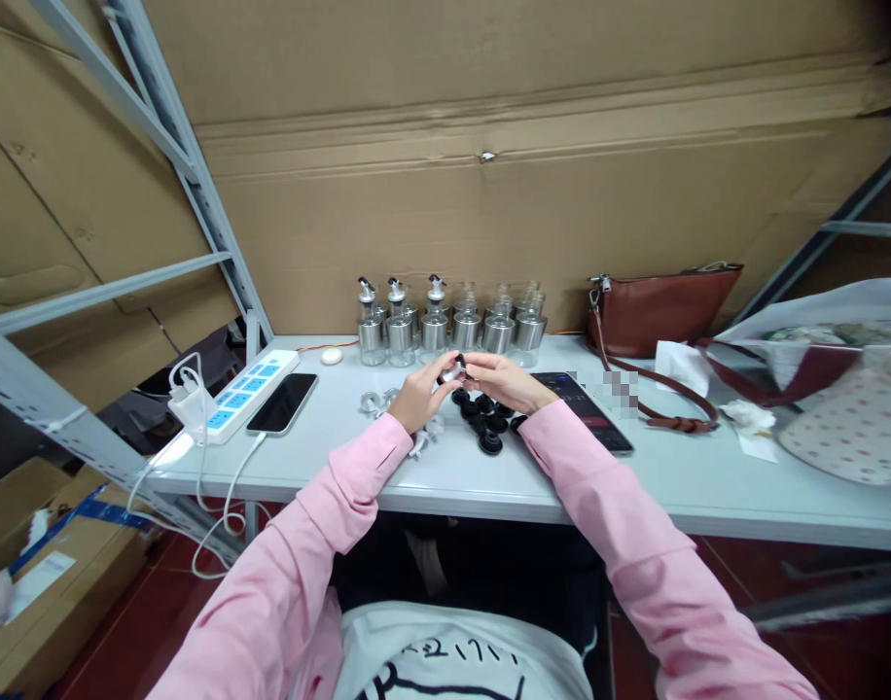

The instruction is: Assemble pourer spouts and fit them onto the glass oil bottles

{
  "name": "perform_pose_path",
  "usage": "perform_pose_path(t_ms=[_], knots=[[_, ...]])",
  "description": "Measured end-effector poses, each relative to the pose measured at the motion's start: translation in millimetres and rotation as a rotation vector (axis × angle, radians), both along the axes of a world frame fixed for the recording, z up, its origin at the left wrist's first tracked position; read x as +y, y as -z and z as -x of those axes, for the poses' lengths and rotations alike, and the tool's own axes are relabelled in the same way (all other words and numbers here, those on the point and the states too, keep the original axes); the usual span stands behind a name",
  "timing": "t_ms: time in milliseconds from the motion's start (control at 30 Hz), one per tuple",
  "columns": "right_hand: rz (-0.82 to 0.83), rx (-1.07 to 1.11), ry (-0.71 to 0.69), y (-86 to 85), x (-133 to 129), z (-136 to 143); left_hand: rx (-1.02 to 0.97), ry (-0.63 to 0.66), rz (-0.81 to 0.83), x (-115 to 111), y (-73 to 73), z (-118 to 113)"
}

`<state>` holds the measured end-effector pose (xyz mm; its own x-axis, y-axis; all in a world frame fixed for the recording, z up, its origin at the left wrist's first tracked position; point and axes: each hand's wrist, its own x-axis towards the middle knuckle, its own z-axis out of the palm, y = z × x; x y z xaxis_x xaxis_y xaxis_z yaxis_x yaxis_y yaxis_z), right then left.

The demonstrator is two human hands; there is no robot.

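Note:
Over the middle of the table, my left hand (pixel 420 393) and my right hand (pixel 510 383) meet, fingertips closed round a small pourer spout (pixel 456 370) with black and silvery parts. Below and right of it lie several black round caps (pixel 490 442), partly behind my right hand. Clear plastic fittings (pixel 373 402) lie beside and under my left hand. Behind my hands stand several glass bottles with steel bands (pixel 400 332). Three front bottles at the left carry a black-and-silver pourer (pixel 436 286); the bottles to the right have bare necks.
On the left are a white power strip (pixel 260 389), a phone (pixel 283 403) with a cable, and a white round object (pixel 332 356). To the right lie a tablet (pixel 598 424), a brown bag (pixel 660 309) with its strap, and crumpled tissue (pixel 749 417). Cardboard (pixel 416 214) stands behind.

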<state>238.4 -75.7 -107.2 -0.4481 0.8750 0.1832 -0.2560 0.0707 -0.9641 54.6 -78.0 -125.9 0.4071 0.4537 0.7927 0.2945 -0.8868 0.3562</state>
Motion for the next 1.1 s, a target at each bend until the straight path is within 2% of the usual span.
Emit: perform_pose_path(t_ms=[233, 500, 1100], knots=[[0.049, 0.010, 0.007, 1.2, -0.4, 1.6, -0.038, -0.011, 0.039, -1.7, -3.2, 0.0], [0.027, 0.127, 0.109, 1.3, 3.6, -0.1, -0.086, -0.021, 0.088, 1.6, 0.5, -1.3], [0.042, 0.104, 0.147, 5.4, 4.5, 4.7, -0.059, -0.028, 0.055, 0.9, 0.4, -0.2]])
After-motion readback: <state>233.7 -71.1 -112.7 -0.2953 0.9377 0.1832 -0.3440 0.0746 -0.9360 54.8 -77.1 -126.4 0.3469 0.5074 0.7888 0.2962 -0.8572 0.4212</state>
